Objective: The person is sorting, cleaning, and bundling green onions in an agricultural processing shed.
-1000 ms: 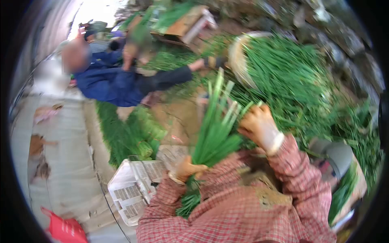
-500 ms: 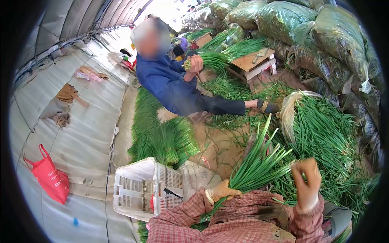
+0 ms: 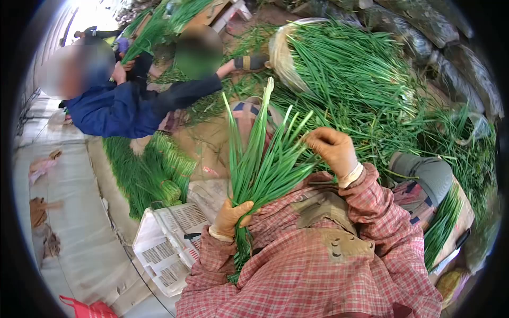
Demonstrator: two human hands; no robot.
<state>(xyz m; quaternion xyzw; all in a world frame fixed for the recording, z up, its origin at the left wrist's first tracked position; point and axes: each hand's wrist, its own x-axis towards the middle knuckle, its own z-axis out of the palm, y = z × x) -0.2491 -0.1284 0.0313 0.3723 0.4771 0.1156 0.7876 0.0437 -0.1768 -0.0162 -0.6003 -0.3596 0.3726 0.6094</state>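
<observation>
My left hand [image 3: 232, 218], in a tan glove, is closed around the lower part of a loose bunch of chives [image 3: 260, 169]. The leaves fan upward in front of my chest, and one thick pale stalk stands above the others. My gloved right hand [image 3: 333, 151] is raised at the bunch's right side, thumb and forefinger pinched together at the ends of some stalks. Beyond it, a large heap of chives [image 3: 350, 69] spills from a clear plastic wrapping [image 3: 283, 58].
A white plastic crate [image 3: 164, 238] stands to my left. Bundled chives [image 3: 154, 169] lie on the ground behind it. A co-worker in a blue jacket [image 3: 114, 111] sits at upper left, one leg stretched toward the heap. More chives [image 3: 444, 228] lie beside my knee [image 3: 424, 172].
My view has swung right and down, bringing the bunch and both hands closer to the middle. My left hand still grips the chives; my right fingertips are now pinched at the stalk ends.
</observation>
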